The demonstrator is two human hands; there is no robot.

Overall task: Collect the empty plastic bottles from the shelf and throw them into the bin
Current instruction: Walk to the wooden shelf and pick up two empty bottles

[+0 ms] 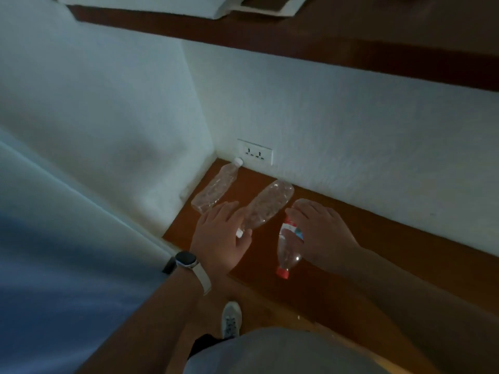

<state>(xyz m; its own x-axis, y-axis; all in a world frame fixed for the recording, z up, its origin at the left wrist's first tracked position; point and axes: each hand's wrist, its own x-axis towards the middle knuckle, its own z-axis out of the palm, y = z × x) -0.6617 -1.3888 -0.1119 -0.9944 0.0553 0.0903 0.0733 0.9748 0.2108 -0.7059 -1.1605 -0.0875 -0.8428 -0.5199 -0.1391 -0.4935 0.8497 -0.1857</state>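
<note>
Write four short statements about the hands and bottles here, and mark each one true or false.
1. The right hand is curled over a red-capped bottle. True.
2. The corner bottle by the wall socket stands upright. False: it lies on its side.
3. The watch sits on the right wrist. False: it is on the left wrist.
4. The left hand holds the middle bottle at its neck end. True.
</note>
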